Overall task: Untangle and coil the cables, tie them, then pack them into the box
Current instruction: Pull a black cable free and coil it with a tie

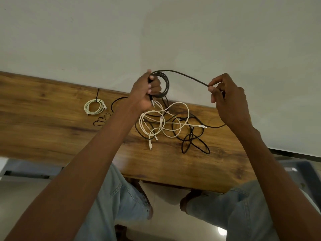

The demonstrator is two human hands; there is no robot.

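Note:
My left hand is raised above the wooden table and grips a small coil of black cable, its metal plug hanging below the fist. From the coil a black strand arcs right to my right hand, which pinches it between thumb and fingers; the strand then trails down to the table. Below my hands lies a tangle of white cables and black cables. A coiled white cable bound with a black tie rests at the left. No box is in view.
Loose black ties lie beside the coiled white cable. The table stands against a pale wall. Its near edge runs above my knees in light jeans. A dark object sits on the floor at the right.

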